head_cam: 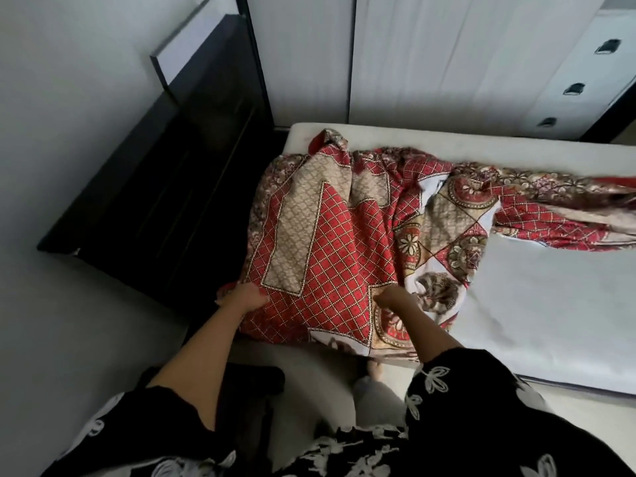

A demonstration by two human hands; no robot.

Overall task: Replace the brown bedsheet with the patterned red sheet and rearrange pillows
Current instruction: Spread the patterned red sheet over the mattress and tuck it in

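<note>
The patterned red sheet [344, 235] lies bunched over the head end of a bare white mattress [550, 311], with one long fold trailing off to the right. My left hand [244, 297] grips the sheet's edge at the mattress's near left corner. My right hand [392, 299] holds a fold of the same sheet a little to the right, fingers curled into the cloth. No brown sheet and no pillows are in view.
A black headboard [165, 187] stands left of the mattress against the grey wall. White wardrobe doors [430, 56] run along the bed's far side, and a drawer unit [585, 80] sits at top right. My bare foot [375, 370] is on the floor by the bed.
</note>
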